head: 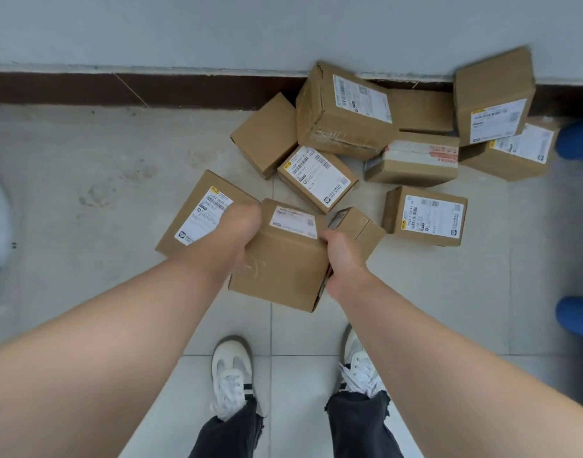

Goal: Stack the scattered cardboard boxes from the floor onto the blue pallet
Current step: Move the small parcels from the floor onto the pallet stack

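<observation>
— While the feet stand at bottom centre, white shoes (232, 368) under frayed dark jeans (356, 424) on pale floor tiles (448, 292), both bare forearms run up from the lower corners toward mid-frame. Hand pose?

— Left hand (242, 226): back toward the camera, wrist bent, clamped over the upper left corner of the held box (283, 269). Its fingers curl away over the far side, tips out of sight. Right hand (341, 256): set against the box's right side, fingers wrapped round that edge and mostly hidden. Both grasping.

— So the box sits between the two hands?

— Yes. Centre of frame, tilted, plain face toward the camera, white label on the upper face. Cannot tell for sure if it is clear of the tiles.

— Beyond it?

— Flat box (191, 219) just left, partly behind the left hand. Small box (361, 226) just right, behind the right knuckles. Farther up: labelled box (316, 176), another box (425, 216) to its right. Then a loose pile, with a large box (343, 110) leaning at the brown skirting (118, 90) under the grey wall (217, 28).

— Pallet?

— Blue pallet (577, 140): only blurred blue parts at the right edge, near the pile's right end.
</observation>
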`<move>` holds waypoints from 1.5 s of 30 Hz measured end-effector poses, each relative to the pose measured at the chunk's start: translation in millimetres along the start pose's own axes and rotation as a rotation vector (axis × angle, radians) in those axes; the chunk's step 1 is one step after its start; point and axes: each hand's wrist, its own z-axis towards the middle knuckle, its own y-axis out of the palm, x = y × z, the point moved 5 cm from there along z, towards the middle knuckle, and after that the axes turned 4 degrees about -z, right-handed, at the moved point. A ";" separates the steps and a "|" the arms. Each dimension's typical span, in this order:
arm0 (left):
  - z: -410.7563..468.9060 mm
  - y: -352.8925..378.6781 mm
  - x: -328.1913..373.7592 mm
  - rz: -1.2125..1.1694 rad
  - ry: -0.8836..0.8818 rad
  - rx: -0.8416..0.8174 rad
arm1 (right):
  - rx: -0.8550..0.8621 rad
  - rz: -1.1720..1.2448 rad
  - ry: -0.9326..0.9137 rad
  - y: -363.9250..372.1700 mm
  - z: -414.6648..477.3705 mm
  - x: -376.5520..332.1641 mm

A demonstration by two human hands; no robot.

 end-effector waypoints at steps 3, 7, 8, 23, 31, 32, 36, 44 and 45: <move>-23.8 -10.7 1.1 -0.027 0.050 0.005 | 0.018 -0.001 -0.093 -5.0 -27.2 -6.5; -55.2 -21.2 8.2 -0.035 0.185 0.007 | -0.044 -0.062 -0.147 -6.7 -68.7 -19.3; -64.3 -23.1 11.3 -0.043 0.204 0.019 | -0.059 -0.083 -0.162 -7.5 -78.7 -23.6; -178.3 -20.3 66.1 -0.058 0.534 -0.074 | 0.075 -0.241 -0.565 -45.4 -203.1 -88.7; -253.3 11.4 87.9 0.003 0.731 -0.114 | 0.208 -0.219 -0.682 -102.2 -260.3 -94.2; -263.1 18.6 87.1 0.005 0.749 -0.116 | 0.222 -0.211 -0.695 -112.8 -265.4 -93.3; -300.4 59.0 78.1 0.047 0.792 -0.158 | 0.325 -0.197 -0.739 -163.0 -279.9 -85.2; -370.4 158.0 42.5 0.107 0.874 -0.241 | 0.448 -0.162 -0.767 -284.6 -317.0 -48.6; -382.2 171.3 38.3 0.114 0.883 -0.252 | 0.461 -0.154 -0.765 -300.9 -321.6 -44.3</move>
